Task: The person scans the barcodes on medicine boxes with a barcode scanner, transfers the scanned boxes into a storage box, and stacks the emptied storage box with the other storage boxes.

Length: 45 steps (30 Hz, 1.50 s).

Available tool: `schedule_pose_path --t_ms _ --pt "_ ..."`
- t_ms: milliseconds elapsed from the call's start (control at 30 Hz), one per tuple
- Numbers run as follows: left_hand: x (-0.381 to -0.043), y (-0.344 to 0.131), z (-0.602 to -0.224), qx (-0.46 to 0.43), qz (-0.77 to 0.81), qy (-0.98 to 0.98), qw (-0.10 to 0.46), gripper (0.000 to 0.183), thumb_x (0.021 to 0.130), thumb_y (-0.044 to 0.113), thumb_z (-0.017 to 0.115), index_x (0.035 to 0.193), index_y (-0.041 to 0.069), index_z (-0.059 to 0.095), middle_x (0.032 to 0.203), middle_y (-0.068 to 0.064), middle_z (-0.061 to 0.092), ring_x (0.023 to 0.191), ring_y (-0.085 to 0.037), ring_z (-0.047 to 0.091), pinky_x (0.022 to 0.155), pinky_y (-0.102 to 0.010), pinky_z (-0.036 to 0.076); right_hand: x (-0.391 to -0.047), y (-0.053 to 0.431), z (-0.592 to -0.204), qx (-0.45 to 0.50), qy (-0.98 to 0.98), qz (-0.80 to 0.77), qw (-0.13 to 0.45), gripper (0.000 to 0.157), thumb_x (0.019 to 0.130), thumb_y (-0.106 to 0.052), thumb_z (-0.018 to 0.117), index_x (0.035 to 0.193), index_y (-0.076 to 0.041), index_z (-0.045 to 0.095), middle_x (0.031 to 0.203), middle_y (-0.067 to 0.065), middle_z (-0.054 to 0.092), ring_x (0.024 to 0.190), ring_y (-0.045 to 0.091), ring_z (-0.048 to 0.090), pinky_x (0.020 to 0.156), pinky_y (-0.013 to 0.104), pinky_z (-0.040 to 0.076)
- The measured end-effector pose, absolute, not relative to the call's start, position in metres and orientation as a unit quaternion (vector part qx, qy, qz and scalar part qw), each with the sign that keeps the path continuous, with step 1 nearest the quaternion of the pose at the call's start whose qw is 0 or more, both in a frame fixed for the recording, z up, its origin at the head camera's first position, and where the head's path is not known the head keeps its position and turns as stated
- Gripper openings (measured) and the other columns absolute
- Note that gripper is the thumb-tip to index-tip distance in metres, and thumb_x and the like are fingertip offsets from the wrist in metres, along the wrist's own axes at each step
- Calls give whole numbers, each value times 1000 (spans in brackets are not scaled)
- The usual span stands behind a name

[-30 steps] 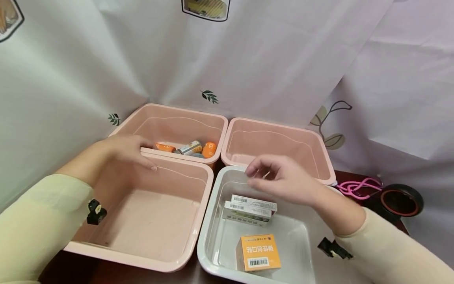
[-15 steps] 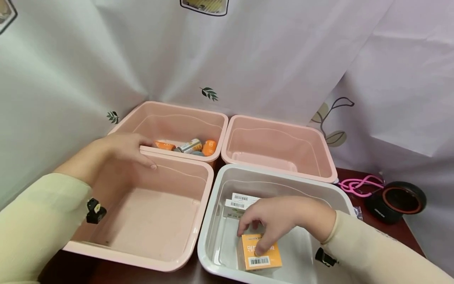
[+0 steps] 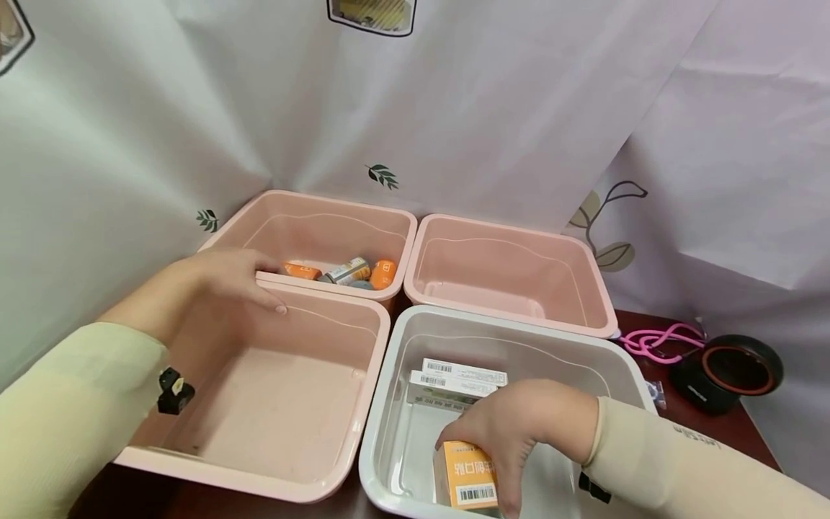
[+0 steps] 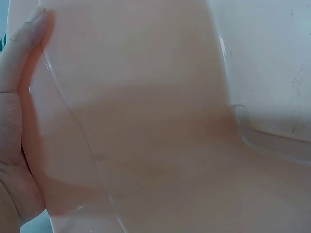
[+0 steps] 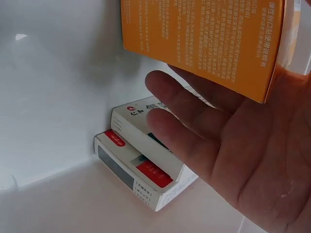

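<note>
My right hand (image 3: 512, 425) grips an orange box of adhesive bandages (image 3: 470, 472), thumb on its near right side and fingers round the far side. In the right wrist view the box's printed orange side (image 5: 199, 43) faces the camera, and two fingers stretch out below it. Behind that hand, two white medicine boxes (image 3: 457, 375) stand side by side in the grey bin (image 3: 389, 404). My left hand (image 3: 233, 277) holds the far rim of the near pink bin (image 3: 324, 292), with the thumb (image 4: 29, 34) inside the wall and the other fingers over the edge.
The far left pink bin (image 3: 324, 205) contains orange items (image 3: 384, 272) and a can-like cylinder (image 3: 349, 270). Another pink bin (image 3: 512, 231) stands behind the grey one. At right on the dark table (image 3: 726, 440) lie pink tubing (image 3: 655, 342) and a black round-mouthed object (image 3: 726, 371).
My right hand has come down and toward me from above the grey bin and taken hold of the bandage box. My left hand has stayed on the rim.
</note>
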<state>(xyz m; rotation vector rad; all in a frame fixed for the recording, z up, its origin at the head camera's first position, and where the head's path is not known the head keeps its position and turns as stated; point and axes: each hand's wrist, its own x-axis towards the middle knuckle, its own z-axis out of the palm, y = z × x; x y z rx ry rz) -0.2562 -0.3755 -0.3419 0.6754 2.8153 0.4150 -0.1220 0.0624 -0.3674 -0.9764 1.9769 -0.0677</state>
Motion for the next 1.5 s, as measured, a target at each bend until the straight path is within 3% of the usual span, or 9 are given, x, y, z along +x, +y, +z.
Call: schedule_pose_path --t_ms 367,700,900,1300,1500 --pt "-257 -376 -342 226 140 958 111 74 77 61 90 131 13 73 115 0 73 105 -22 66 94 -54 51 -124 64 -367 -391 817 -10 424 79 54 -17 110 111 -36 59 92 -23 59 84 -1 58 78 19 50" --pt "-257 -379 -340 230 139 957 107 67 78 60 90 126 16 74 112 1 72 101 -20 64 92 -51 51 -134 60 -368 -444 836 -86 310 64 62 -19 102 113 -32 65 92 -25 59 82 -1 58 77 19 50" --pt "-256 -379 -341 226 140 958 110 69 77 59 90 128 15 74 113 1 72 102 -20 65 93 -51 51 -135 58 -365 -443 856 -99 245 61 68 -19 95 122 -26 68 95 -24 59 83 0 58 78 21 50" --pt "-258 -374 -340 231 141 957 108 69 78 59 90 128 14 75 112 2 73 101 -19 65 93 -50 51 -137 67 -352 -444 858 -152 207 63 67 -13 87 127 -25 68 99 -22 61 82 3 59 74 23 52" --pt "-255 -376 -340 229 134 958 106 72 78 60 89 130 13 74 114 0 73 103 -22 66 93 -54 51 -138 71 -350 -437 862 -159 201 64 68 -16 87 128 -24 67 100 -21 62 82 3 60 75 24 52"
